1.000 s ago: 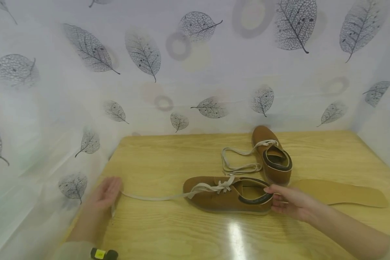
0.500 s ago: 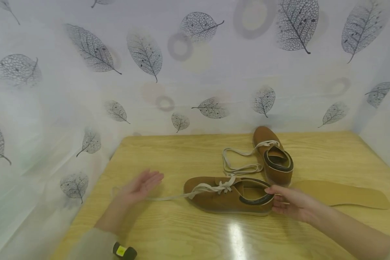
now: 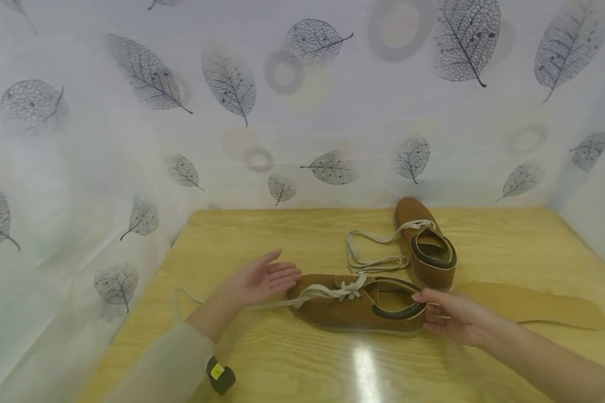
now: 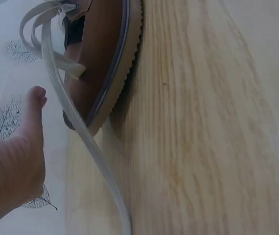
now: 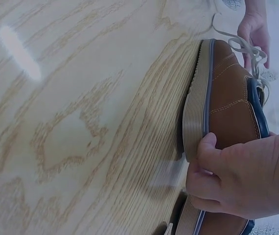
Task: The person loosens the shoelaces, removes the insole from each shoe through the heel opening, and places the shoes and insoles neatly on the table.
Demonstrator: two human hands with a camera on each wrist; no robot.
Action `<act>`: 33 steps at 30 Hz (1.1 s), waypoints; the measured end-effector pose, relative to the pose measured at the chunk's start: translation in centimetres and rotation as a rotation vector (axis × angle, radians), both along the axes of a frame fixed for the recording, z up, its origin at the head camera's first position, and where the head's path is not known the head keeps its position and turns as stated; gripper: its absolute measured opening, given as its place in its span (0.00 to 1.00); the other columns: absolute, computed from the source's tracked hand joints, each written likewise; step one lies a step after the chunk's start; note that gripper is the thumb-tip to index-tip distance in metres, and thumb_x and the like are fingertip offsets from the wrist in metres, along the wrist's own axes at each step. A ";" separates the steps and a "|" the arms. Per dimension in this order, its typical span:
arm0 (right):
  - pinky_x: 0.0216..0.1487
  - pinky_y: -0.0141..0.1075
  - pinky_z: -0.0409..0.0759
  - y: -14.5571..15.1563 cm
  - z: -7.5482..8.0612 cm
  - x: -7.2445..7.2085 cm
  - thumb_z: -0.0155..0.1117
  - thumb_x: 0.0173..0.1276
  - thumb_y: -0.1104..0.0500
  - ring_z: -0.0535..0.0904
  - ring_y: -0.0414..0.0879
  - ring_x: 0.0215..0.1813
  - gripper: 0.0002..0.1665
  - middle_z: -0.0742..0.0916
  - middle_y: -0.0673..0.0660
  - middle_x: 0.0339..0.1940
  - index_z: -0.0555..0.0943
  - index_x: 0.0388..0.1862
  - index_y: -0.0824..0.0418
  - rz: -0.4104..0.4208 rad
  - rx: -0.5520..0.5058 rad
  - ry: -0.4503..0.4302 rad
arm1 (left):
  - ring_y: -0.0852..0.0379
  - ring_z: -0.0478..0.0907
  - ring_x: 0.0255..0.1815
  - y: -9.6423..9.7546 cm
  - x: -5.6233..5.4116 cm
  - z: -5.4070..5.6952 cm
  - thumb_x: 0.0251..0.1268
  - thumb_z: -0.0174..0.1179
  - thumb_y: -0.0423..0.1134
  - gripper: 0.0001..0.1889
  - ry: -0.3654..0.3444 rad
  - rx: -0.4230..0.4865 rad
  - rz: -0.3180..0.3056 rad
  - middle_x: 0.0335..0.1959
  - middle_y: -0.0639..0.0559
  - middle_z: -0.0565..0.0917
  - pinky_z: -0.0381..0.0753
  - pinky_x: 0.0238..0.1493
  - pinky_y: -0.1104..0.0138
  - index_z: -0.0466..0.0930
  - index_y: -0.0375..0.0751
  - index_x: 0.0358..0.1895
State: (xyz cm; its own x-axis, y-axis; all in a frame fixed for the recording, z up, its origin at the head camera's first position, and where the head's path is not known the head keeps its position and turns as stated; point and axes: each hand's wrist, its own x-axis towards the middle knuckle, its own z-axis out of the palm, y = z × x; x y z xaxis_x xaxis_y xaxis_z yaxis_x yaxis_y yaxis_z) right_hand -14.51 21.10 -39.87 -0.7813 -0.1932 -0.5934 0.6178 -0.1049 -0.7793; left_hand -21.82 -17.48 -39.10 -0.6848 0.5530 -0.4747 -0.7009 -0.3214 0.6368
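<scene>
A cream-laced brown leather shoe [image 3: 340,317] is located near the middle of the yellowish wooden tabletop [image 3: 272,240], its long axis roughly parallel to the far edge, toe directed toward the left edge. Its heel is gripped by the right hand [image 3: 456,314]. The left hand [image 3: 259,282] is held by the toe, fingers extended; contact cannot be confirmed. A second brown shoe [image 3: 411,239] is pointed toward the far edge.

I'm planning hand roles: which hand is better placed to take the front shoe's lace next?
Probably the left hand: open, empty and near the shoelace, while the right hand holds the front lace-up shoe by its heel.
</scene>
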 end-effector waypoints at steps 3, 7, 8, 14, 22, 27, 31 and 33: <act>0.46 0.36 0.79 0.0 0.0 0.1 0.63 0.62 0.60 0.64 0.49 0.45 0.05 0.65 0.57 0.42 0.83 0.28 0.56 0.002 -0.003 0.004 | 0.44 0.54 0.73 1.3 -0.6 0.6 0.76 0.41 0.51 0.35 0.032 -0.038 -0.060 0.73 0.34 0.53 0.70 0.64 0.65 0.46 0.27 0.72; 0.45 0.35 0.79 0.2 -0.1 0.1 0.63 0.63 0.60 0.65 0.47 0.43 0.05 0.66 0.56 0.40 0.84 0.27 0.55 0.000 -0.007 0.013 | 0.42 0.60 0.70 3.3 -1.2 1.6 0.75 0.44 0.49 0.33 0.058 -0.075 -0.132 0.70 0.31 0.60 0.73 0.62 0.64 0.52 0.25 0.70; 0.46 0.35 0.78 0.2 -0.1 0.1 0.63 0.63 0.60 0.65 0.47 0.44 0.05 0.65 0.56 0.41 0.84 0.28 0.55 0.001 -0.007 0.013 | 0.42 0.61 0.69 3.9 -1.3 1.8 0.75 0.45 0.48 0.32 0.056 -0.087 -0.143 0.68 0.30 0.62 0.74 0.61 0.64 0.54 0.25 0.69; 0.47 0.35 0.78 0.1 0.0 0.2 0.63 0.63 0.60 0.63 0.49 0.47 0.05 0.62 0.59 0.45 0.83 0.28 0.57 0.001 -0.012 0.007 | 0.40 0.66 0.66 7.1 -1.6 1.5 0.73 0.48 0.45 0.30 0.080 -0.197 -0.194 0.63 0.27 0.68 0.75 0.60 0.61 0.59 0.21 0.65; 0.46 0.36 0.78 0.0 -0.1 0.1 0.63 0.63 0.60 0.62 0.51 0.50 0.03 0.61 0.60 0.47 0.82 0.29 0.56 -0.030 -0.016 0.013 | 0.51 0.82 0.44 11.3 -1.9 1.2 0.68 0.56 0.45 0.23 0.282 -0.488 -0.305 0.47 0.38 0.82 0.82 0.49 0.64 0.74 0.26 0.54; 0.51 0.38 0.77 0.0 -0.3 0.1 0.63 0.63 0.61 0.57 0.56 0.56 0.03 0.59 0.61 0.51 0.82 0.31 0.59 -0.026 -0.022 0.012 | 0.58 0.79 0.31 12.8 -1.8 1.5 0.62 0.62 0.47 0.20 0.318 -0.643 -0.347 0.37 0.44 0.84 0.80 0.31 0.72 0.82 0.30 0.44; 0.51 0.38 0.76 0.0 -0.4 0.1 0.63 0.63 0.60 0.54 0.58 0.59 0.04 0.58 0.62 0.52 0.82 0.31 0.60 -0.023 -0.033 0.014 | 0.59 0.77 0.26 13.5 -1.7 1.7 0.55 0.69 0.46 0.17 0.386 -0.732 -0.373 0.29 0.49 0.82 0.79 0.27 0.72 0.83 0.33 0.36; 0.49 0.36 0.77 -0.1 -0.4 0.2 0.63 0.63 0.60 0.55 0.56 0.58 0.04 0.58 0.61 0.51 0.82 0.31 0.59 -0.029 -0.032 0.011 | 0.60 0.75 0.23 13.6 -1.6 1.7 0.53 0.70 0.43 0.14 0.431 -0.770 -0.380 0.25 0.52 0.80 0.78 0.24 0.72 0.84 0.34 0.33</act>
